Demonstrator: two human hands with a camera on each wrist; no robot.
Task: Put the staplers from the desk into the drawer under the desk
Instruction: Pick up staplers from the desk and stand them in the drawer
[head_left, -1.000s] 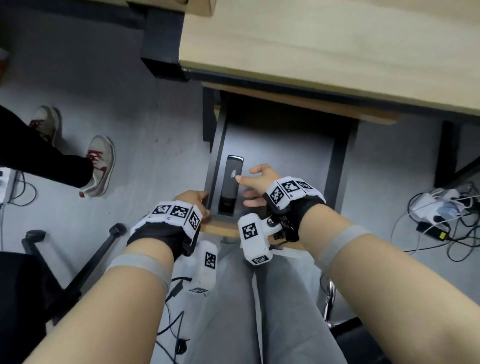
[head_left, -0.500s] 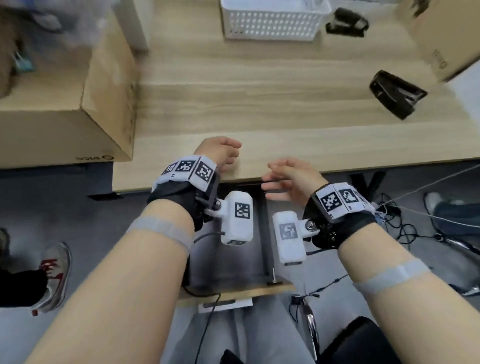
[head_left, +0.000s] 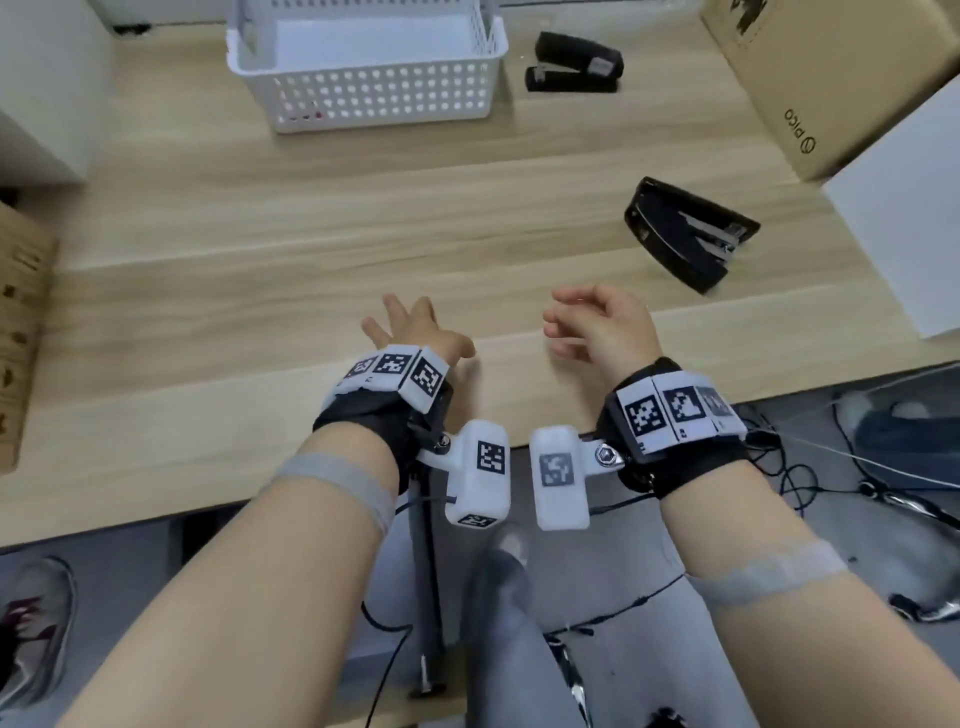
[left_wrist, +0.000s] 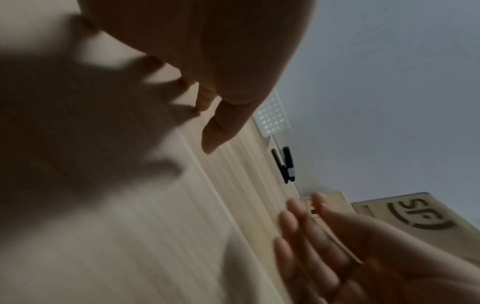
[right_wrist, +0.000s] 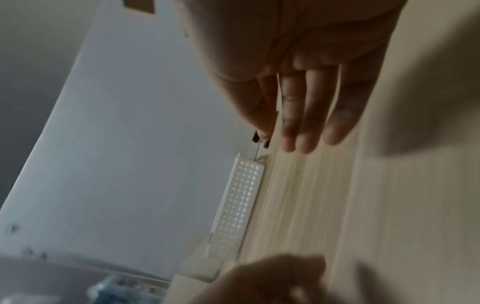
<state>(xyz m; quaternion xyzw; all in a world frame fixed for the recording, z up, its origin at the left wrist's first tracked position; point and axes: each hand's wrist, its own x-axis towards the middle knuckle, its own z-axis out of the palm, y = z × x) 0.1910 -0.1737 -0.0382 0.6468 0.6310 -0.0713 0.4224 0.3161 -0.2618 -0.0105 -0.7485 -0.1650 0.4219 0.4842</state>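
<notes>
Having left one stapler in the drawer, your hands, left (head_left: 415, 332) and right (head_left: 597, 325), hover empty, grips loose, over the surface (head_left: 260, 270); staplers wait right of centre (head_left: 685, 234) and upper right (head_left: 574, 62).

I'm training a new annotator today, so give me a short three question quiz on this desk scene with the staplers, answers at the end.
1. How many staplers lie on the desk?
2. True or false: the right hand grips a stapler.
3. Which is beside the white basket: A, the closed stapler, or B, the opened stapler?

Key: 1. two; 2. false, both hands are empty, the left hand too; 3. A.
</notes>
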